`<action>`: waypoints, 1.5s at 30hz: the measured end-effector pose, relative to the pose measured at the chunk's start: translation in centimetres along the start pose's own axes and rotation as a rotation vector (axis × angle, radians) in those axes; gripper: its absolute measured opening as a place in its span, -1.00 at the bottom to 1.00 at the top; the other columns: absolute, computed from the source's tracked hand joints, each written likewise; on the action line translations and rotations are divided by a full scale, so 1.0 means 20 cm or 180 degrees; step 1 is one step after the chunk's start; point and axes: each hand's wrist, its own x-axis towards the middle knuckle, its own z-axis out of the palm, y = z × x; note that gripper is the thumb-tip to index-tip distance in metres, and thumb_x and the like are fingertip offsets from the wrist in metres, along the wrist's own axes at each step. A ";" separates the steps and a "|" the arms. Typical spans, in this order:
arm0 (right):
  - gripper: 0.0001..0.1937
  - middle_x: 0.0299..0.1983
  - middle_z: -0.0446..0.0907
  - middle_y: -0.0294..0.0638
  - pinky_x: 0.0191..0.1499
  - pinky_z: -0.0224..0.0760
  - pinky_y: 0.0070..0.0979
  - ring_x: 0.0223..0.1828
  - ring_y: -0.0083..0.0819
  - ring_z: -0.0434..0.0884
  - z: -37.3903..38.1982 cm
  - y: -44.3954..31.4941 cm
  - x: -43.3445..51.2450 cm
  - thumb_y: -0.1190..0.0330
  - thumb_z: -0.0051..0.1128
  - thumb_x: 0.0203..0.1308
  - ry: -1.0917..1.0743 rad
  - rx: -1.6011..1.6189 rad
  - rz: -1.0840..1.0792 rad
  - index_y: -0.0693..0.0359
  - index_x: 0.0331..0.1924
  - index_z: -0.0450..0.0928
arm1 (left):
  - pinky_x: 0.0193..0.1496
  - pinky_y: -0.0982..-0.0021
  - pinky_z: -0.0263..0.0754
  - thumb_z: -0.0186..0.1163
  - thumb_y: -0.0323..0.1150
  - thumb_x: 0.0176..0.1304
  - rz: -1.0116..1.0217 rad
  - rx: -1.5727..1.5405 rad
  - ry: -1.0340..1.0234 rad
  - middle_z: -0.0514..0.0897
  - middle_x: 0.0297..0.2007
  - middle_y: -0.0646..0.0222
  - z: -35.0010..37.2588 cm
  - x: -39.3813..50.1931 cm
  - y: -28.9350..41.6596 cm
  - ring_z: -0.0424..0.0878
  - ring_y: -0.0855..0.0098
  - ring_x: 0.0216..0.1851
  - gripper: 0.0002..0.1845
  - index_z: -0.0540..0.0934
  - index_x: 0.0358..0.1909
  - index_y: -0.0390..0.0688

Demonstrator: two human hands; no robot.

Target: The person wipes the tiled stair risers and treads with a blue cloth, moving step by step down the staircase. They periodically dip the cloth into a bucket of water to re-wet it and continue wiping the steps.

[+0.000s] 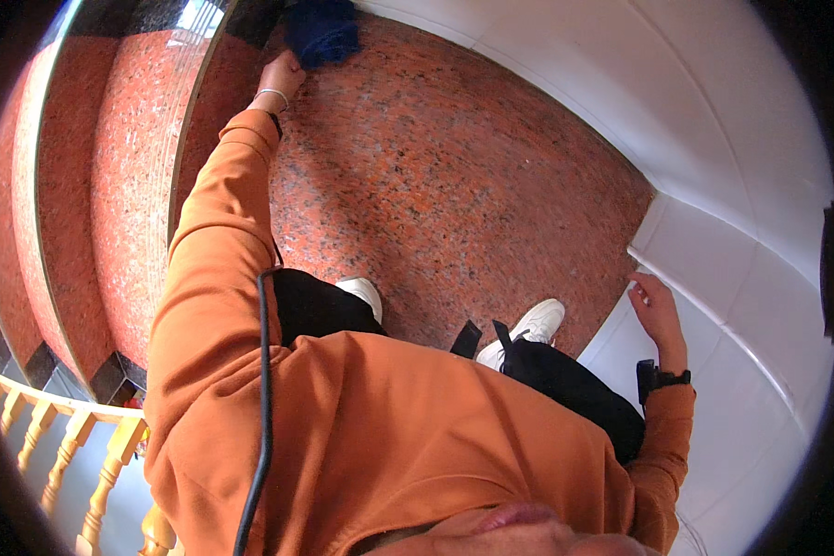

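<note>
My left hand (283, 75) reaches far forward, its fingers closed on the near edge of a dark blue cloth (322, 33). The cloth lies bunched on the speckled red granite floor (445, 160), close to the riser of a step. Part of the grip is turned away from view. My right hand (655, 306) hangs at my right side with loosely bent fingers and nothing in it. It is nearest to the white tiled wall (709, 278); whether it touches the tiles I cannot tell.
Red granite stairs (135, 167) with dark borders rise along the left. A wooden balustrade (62, 406) with turned balusters stands at lower left. A white wall (598, 76) bounds the floor ahead and right. My white shoes (538, 321) rest on the floor. A black cable (264, 389) crosses my orange sleeve.
</note>
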 end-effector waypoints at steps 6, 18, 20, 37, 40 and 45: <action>-0.80 -0.34 0.62 -0.08 -0.21 0.48 -0.42 -0.31 -0.25 0.61 0.35 -0.04 0.40 0.37 0.20 0.05 -0.0085 0.0383 -0.0574 0.23 -0.22 0.60 | -0.31 0.40 0.49 0.24 -0.45 0.05 0.0302 -0.0745 -0.0532 0.63 -0.43 0.32 -0.07 -0.10 0.05 0.57 0.38 -0.39 -0.84 0.57 -0.28 -0.16; -0.81 -0.42 0.60 -0.06 -0.20 0.44 -0.21 -0.35 -0.07 0.57 0.89 -0.28 1.40 0.24 0.20 -0.03 0.0923 0.0295 -0.1056 0.21 -0.49 0.60 | -0.43 0.64 0.43 0.22 -0.29 0.21 0.0263 -0.0950 -0.0528 0.62 -0.40 0.56 -1.37 -0.53 0.02 0.49 0.69 -0.47 -0.84 0.61 -0.23 -0.11; -0.77 -0.34 0.62 -0.01 -0.20 0.43 -0.23 -0.30 -0.06 0.59 0.92 -0.24 1.42 0.24 0.18 -0.05 0.0542 0.0668 -0.0725 0.23 -0.38 0.63 | -0.44 0.64 0.45 0.23 -0.32 0.20 -0.0200 -0.0774 -0.0440 0.62 -0.41 0.57 -1.59 -0.81 -0.12 0.48 0.70 -0.49 -0.88 0.62 -0.25 -0.08; -0.86 -0.48 0.53 -0.31 -0.54 0.34 -0.60 -0.57 -0.57 0.45 0.69 -1.00 1.17 0.52 0.14 0.09 -0.0749 0.2372 -0.0775 0.31 -0.24 0.54 | -0.10 0.44 0.56 0.25 -0.31 0.17 -0.1250 -0.2616 0.0184 0.65 -0.19 0.38 -1.44 -1.84 -0.10 0.57 0.52 -0.11 -0.71 0.61 -0.10 -0.20; -0.86 -0.41 0.50 -0.40 -0.42 0.33 -0.72 -0.46 -0.67 0.43 0.45 -1.56 0.85 0.50 0.16 0.14 -0.0738 0.2492 -0.2516 0.28 -0.21 0.56 | -0.21 0.51 0.57 0.29 -0.30 0.13 -0.0541 -0.2989 -0.0425 0.67 -0.25 0.37 -1.21 -1.47 0.29 0.61 0.55 -0.32 -0.73 0.64 -0.15 -0.18; -0.90 -0.36 0.51 -0.40 -0.29 0.33 -0.77 -0.36 -0.69 0.45 0.18 -2.01 0.28 0.49 0.11 0.22 -0.0351 0.2811 -0.3376 0.28 -0.20 0.55 | -0.32 0.53 0.60 0.31 -0.35 0.11 0.0428 -0.3045 -0.0616 0.68 -0.37 0.34 -1.17 -1.25 0.76 0.61 0.56 -0.39 -0.78 0.66 -0.25 -0.25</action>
